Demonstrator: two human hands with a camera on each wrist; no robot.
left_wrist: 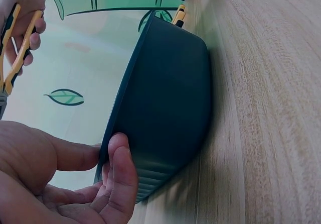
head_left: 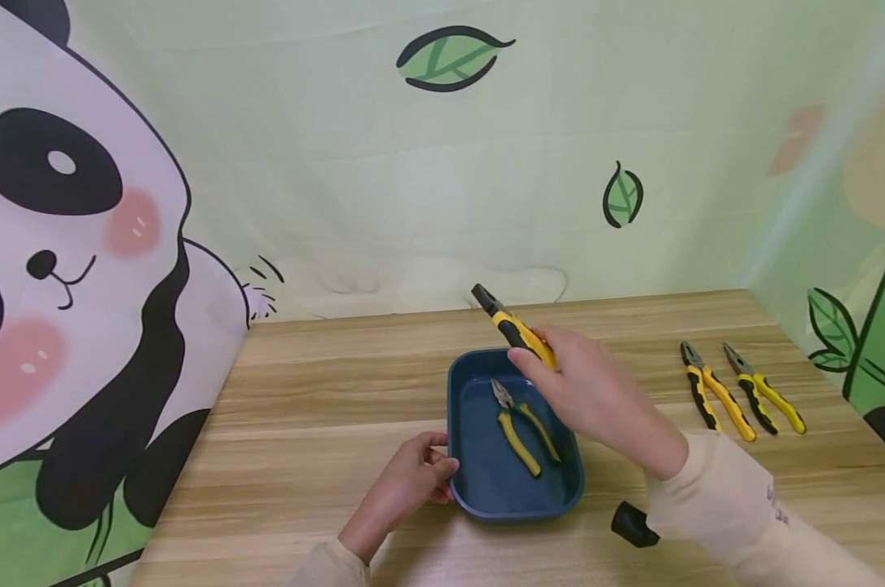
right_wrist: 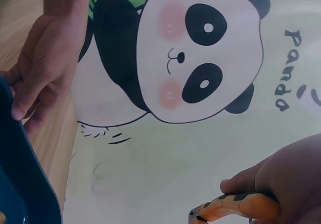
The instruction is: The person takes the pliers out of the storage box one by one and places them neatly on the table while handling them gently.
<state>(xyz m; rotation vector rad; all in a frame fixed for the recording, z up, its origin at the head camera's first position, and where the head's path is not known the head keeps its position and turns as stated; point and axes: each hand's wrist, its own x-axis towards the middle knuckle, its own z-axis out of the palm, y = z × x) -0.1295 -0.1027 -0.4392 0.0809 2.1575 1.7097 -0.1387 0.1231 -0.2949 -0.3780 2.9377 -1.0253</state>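
My left hand (head_left: 407, 479) pinches the left rim of a blue rectangular tray (head_left: 479, 465) between thumb and fingers, as the left wrist view shows closely. In my right hand (head_left: 589, 383) is a pair of pliers (head_left: 517, 333) with yellow-orange and black handles, gripped by those handles. Its dark jaws point up and to the left, above the tray's far end. Inside the tray lies another pair of pliers (head_left: 517, 444) with plain yellow handles spread apart. The right wrist view shows only part of the held pliers (right_wrist: 241, 204).
Right of the tray, two more pairs of pliers, one orange-handled (head_left: 727, 401) and one yellow-handled (head_left: 776, 399), lie side by side on the wooden table (head_left: 325, 383). A small black object (head_left: 633, 524) sits by the right sleeve. A panda-printed cloth (head_left: 325, 163) hangs behind.
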